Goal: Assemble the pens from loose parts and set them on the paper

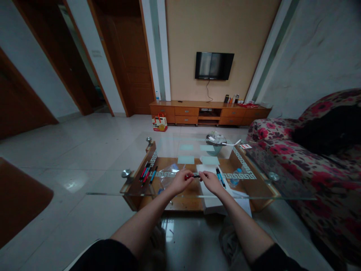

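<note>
Above the glass coffee table [113, 184], both my hands hold one slim pen [194, 176], red at its left end and black at its right. My left hand [182, 181] is closed on the red end. The black end sits between the fingers of my right hand [209, 180]. To the left on the glass lie several pens [146, 173] in red, blue and black, with a blue and black one [153, 174] slightly apart. Right of my right hand are blue and black pens [220, 177] lying side by side.
A clear plastic bag [168, 174] is just left of my hands. Under the glass are a white box [211, 203] and a water bottle [235, 177]. A filled waste basket [215, 145] stands beyond the table. The flowered sofa [279, 143] borders the right side.
</note>
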`<state>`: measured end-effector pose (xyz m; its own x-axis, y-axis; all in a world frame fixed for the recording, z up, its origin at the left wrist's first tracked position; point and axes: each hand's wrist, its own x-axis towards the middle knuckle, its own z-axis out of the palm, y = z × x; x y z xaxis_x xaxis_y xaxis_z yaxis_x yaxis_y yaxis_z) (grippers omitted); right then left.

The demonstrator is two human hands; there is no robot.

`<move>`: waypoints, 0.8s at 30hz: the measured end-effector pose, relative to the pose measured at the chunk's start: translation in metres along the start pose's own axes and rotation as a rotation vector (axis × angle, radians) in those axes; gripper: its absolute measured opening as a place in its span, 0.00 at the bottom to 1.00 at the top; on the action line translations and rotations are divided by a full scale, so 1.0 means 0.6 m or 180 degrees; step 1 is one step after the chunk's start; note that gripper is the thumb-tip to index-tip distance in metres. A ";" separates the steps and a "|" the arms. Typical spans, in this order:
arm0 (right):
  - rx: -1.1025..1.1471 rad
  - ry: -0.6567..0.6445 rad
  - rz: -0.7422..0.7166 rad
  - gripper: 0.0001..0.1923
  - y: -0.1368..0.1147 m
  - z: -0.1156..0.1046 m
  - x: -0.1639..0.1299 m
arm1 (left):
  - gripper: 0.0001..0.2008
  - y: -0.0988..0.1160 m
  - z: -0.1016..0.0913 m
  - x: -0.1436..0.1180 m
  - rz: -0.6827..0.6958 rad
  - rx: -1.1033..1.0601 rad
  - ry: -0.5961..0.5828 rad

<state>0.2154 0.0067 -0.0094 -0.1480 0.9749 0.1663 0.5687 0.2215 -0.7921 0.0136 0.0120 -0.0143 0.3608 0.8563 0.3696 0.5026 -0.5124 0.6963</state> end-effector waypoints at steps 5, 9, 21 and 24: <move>-0.0060 0.0154 -0.0131 0.12 0.001 0.002 0.003 | 0.10 -0.003 0.000 -0.001 -0.0117 0.0061 -0.0020; -0.0284 0.0225 -0.0210 0.17 0.001 -0.001 0.001 | 0.10 0.002 -0.005 -0.001 -0.0065 0.0264 -0.0224; -0.0392 0.0227 -0.0134 0.15 0.000 0.001 -0.002 | 0.10 0.000 -0.005 0.000 -0.0045 0.0330 -0.0293; -0.0569 0.0166 -0.0287 0.18 0.003 0.003 -0.001 | 0.10 0.000 -0.005 0.002 -0.0067 0.0323 -0.0357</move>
<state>0.2153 0.0066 -0.0121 -0.1654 0.9498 0.2657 0.6903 0.3039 -0.6566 0.0118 0.0130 -0.0120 0.4322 0.8570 0.2806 0.5858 -0.5034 0.6352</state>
